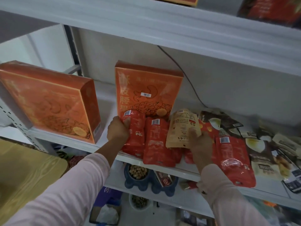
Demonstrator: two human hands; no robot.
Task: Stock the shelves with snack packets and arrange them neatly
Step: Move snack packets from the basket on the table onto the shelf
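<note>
Red packets lie flat on the white shelf (70, 139), long axes running near to far, barcode ends pointing far toward the back wall. The left hand (118, 130) is clamped on the left edge of the leftmost red packet (136, 136), fingers curled round it. This packet sits just in front of the upright centre orange box (147, 86). Just to its right lies the middle red packet (157, 142). The right hand (202, 144) grips the tan packet (182, 128) at its right near edge. That packet is lifted over the red ones, its barcode end far and its hang-hole end near. Farther right, another red packet (234, 160) overhangs the shelf's near edge beside dark packets (260, 144).
</note>
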